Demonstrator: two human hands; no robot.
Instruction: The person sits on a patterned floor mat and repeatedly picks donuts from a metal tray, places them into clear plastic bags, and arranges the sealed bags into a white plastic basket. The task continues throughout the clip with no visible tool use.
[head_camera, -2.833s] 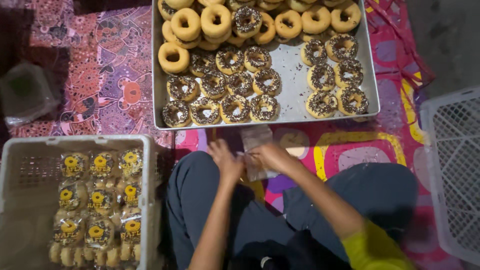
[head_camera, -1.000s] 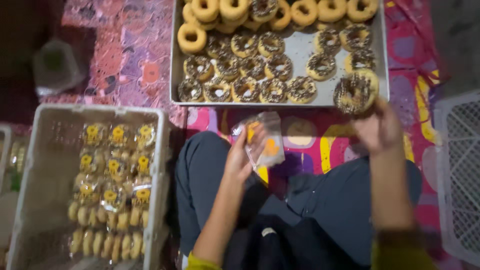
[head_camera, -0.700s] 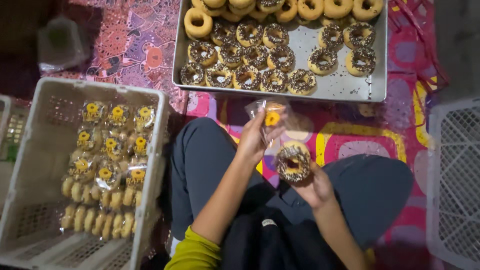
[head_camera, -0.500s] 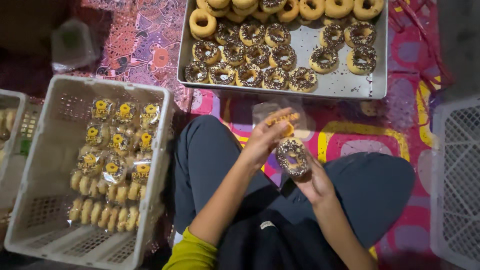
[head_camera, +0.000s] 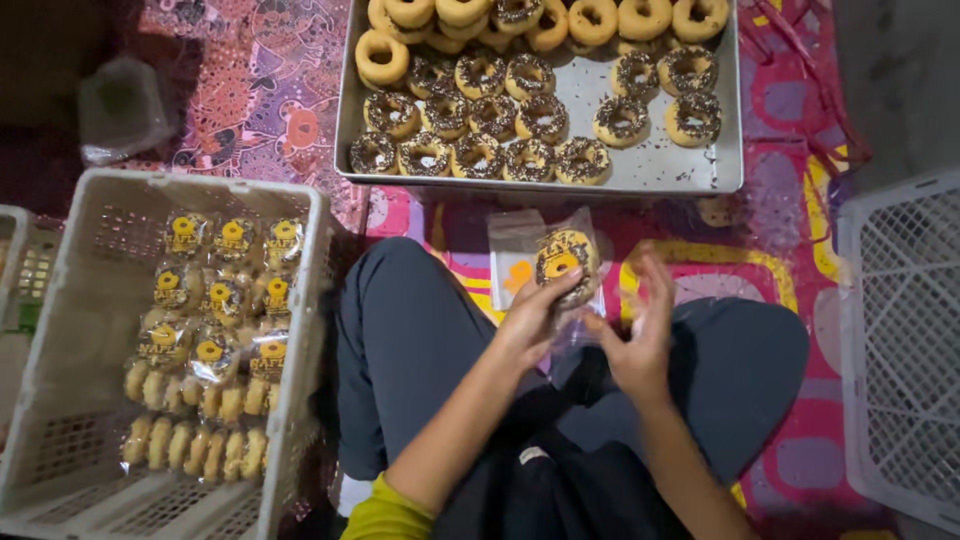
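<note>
I see left hand (head_camera: 528, 320) pinching clear plastic bag (head_camera: 560, 265) holding sprinkled donut, below steel tray (head_camera: 650, 165); right hand (head_camera: 640, 335) spread beside. Many tray donuts (head_camera: 480, 120) unbagged; white crate (head_camera: 80, 330) left of tray partly filled.

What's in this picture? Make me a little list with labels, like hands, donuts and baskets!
Left hand: holds a bagged donut, a sprinkled ring in a clear wrapper with a yellow label.
Right hand: open, fingers spread, beside the bag, not gripping it.
Tray: metal, with sprinkled donuts in rows and plain donuts at the far edge.
Left basket: white plastic, holding wrapped donuts.
Right basket: white plastic, only partly in view.
Floor: colourful mat.
</note>
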